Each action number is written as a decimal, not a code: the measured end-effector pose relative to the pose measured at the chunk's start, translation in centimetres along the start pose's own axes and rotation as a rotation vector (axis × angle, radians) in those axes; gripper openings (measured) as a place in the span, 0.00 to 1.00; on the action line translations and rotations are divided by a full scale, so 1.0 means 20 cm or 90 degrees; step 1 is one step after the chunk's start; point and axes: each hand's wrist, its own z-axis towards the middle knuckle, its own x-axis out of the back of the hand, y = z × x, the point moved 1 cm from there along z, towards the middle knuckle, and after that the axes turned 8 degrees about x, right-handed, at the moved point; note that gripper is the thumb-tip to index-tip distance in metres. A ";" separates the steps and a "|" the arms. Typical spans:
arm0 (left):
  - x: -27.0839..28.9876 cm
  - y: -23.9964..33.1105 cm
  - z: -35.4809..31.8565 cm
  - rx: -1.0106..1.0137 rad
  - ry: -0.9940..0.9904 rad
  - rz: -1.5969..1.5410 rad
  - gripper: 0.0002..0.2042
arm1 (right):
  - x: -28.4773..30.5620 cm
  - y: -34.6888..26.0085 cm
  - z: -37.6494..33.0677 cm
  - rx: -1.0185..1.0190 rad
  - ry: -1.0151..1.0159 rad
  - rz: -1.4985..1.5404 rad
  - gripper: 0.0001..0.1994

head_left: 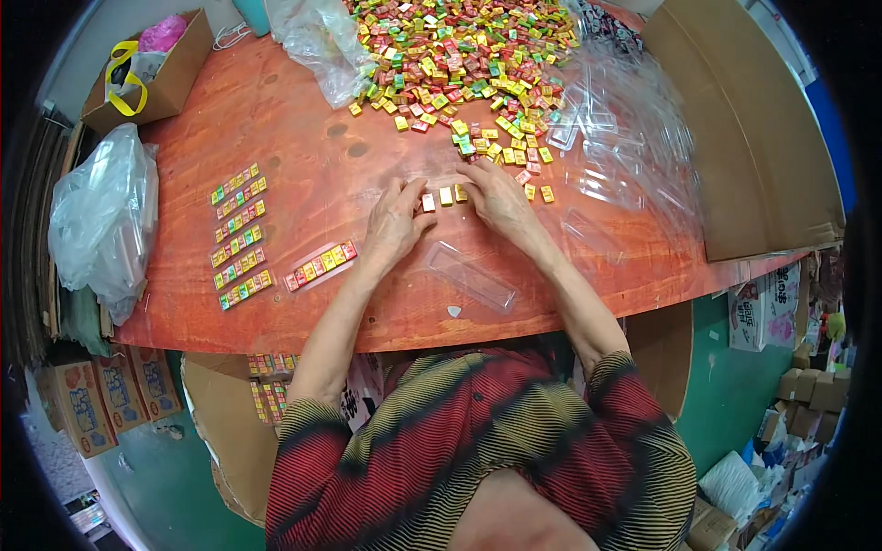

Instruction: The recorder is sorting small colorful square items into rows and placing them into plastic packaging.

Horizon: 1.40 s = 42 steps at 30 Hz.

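Three small boxes stand in a loose row between my hands. My left hand (397, 220) has its index finger and thumb around a red and white small box (428, 203) at the row's left end. A yellow small box (446, 196) stands in the middle, touched by neither hand. At the right end, the fingers of my right hand (499, 204) close on another yellow small box (460, 194), partly covered by them. Nearer to me lies a clear plastic tray (471, 277), with nothing in it. Left of my forearm, a filled clear tray (321, 265) holds a row of coloured small boxes.
A big heap of small boxes (459, 64) covers the far middle. Clear plastic trays (625, 138) pile up at right beside a cardboard panel (735, 119). Several filled rows (241, 239) lie at left. A plastic bag (106, 216) hangs over the left edge; an open carton (175, 78) stands behind.
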 end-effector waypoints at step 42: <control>0.01 0.01 0.00 -0.041 -0.058 -0.013 0.20 | -0.04 -0.08 -0.11 -0.057 -0.031 -0.052 0.18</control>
